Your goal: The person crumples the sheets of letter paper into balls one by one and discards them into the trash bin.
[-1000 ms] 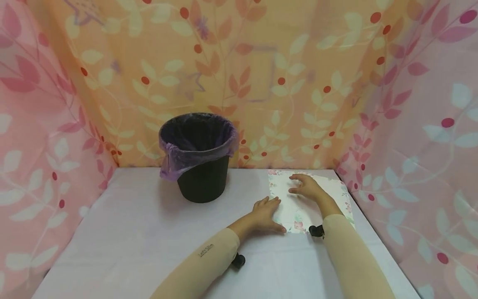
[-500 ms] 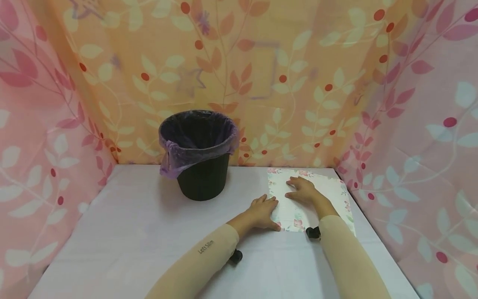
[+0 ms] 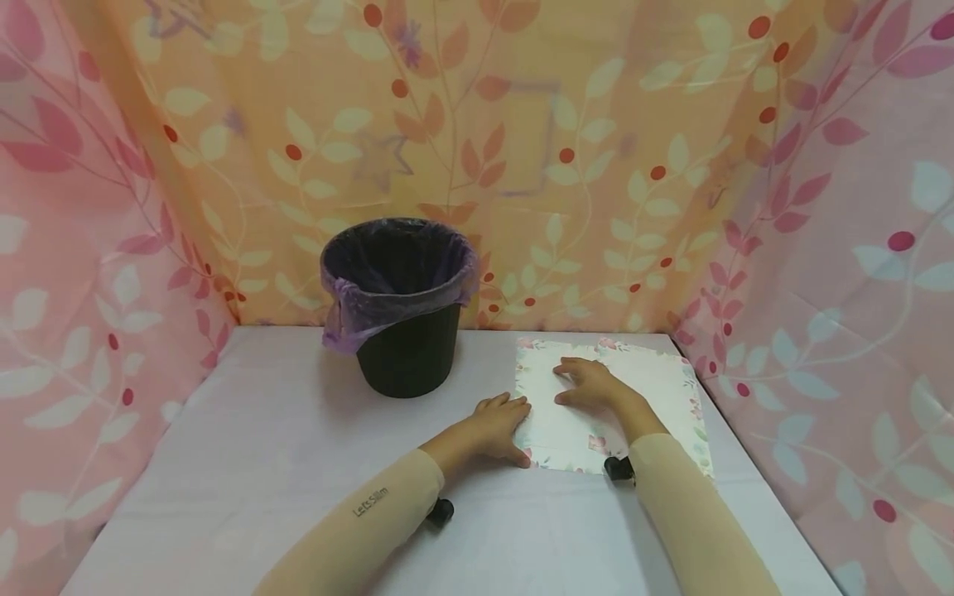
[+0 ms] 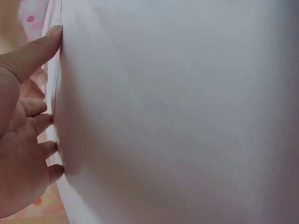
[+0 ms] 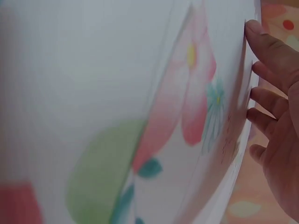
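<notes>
Two white sheets of paper with floral borders lie partly overlapped at the right of the table in the head view: a left sheet (image 3: 547, 430) and a right sheet (image 3: 663, 381). My left hand (image 3: 498, 426) rests at the left sheet's left edge, fingers spread and fingertips down. In the left wrist view, the thumb and fingertips of the left hand (image 4: 23, 126) touch the surface. My right hand (image 3: 592, 385) rests its fingertips on the paper near the overlap. Pink and teal printed flowers (image 5: 182, 102) show beside the right hand (image 5: 278, 93) in the right wrist view.
A black bin (image 3: 408, 356) with a purple liner bag (image 3: 373, 310) stands at the back, left of the paper. White cloth covers the table (image 3: 261, 447). Floral curtains (image 3: 522, 165) hang behind and at both sides.
The left sheet has slid leftward from the right sheet, widening the visible paper. Both hands have moved left, the left hand staying at the sheet's edge.
</notes>
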A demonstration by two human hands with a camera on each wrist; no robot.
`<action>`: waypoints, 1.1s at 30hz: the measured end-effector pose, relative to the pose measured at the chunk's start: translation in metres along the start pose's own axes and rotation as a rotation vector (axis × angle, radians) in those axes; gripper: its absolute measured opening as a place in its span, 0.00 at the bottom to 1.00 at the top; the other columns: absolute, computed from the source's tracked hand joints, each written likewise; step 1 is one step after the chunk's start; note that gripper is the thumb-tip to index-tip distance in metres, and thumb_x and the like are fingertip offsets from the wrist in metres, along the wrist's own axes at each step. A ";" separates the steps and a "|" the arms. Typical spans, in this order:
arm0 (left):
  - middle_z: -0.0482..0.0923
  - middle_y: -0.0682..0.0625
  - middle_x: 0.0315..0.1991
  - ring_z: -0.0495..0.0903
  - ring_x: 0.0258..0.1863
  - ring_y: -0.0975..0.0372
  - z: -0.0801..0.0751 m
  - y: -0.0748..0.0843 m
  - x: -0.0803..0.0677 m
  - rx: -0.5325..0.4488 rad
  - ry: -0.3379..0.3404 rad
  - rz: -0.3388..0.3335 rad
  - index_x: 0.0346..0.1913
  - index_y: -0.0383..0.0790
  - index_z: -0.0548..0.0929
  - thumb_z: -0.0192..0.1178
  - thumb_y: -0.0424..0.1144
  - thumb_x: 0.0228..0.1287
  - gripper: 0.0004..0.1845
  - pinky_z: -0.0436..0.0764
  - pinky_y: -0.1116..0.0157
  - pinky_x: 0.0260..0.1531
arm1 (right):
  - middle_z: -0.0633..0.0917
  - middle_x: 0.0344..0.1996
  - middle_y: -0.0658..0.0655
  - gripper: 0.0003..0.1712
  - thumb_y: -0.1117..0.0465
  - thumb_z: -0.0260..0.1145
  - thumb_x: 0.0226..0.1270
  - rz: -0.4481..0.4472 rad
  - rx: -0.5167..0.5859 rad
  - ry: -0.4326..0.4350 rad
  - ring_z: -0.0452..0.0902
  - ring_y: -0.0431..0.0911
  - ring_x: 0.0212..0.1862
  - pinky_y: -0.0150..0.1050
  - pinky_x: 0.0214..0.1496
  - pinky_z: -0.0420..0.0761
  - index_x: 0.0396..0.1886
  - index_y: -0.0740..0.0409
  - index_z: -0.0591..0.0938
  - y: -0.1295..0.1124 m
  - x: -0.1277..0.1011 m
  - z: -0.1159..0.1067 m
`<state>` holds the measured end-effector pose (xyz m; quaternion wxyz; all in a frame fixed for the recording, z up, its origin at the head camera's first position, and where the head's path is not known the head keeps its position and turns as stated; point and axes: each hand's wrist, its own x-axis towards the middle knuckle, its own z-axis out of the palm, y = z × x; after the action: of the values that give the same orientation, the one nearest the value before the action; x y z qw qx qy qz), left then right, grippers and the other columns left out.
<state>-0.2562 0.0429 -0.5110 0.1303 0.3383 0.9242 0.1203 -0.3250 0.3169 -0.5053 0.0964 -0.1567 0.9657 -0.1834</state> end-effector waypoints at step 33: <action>0.60 0.55 0.80 0.50 0.81 0.50 -0.004 -0.053 -0.134 -0.139 0.021 -0.055 0.79 0.49 0.63 0.82 0.53 0.46 0.57 0.54 0.44 0.78 | 0.52 0.83 0.60 0.72 0.32 0.84 0.35 -0.041 0.070 -0.125 0.38 0.60 0.83 0.66 0.80 0.35 0.81 0.51 0.63 -0.064 -0.042 0.030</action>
<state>-0.1900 -0.0854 -0.5028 0.1468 0.3016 0.9239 0.1843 -0.2616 0.2646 -0.5030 0.1583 -0.1842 0.9473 -0.2089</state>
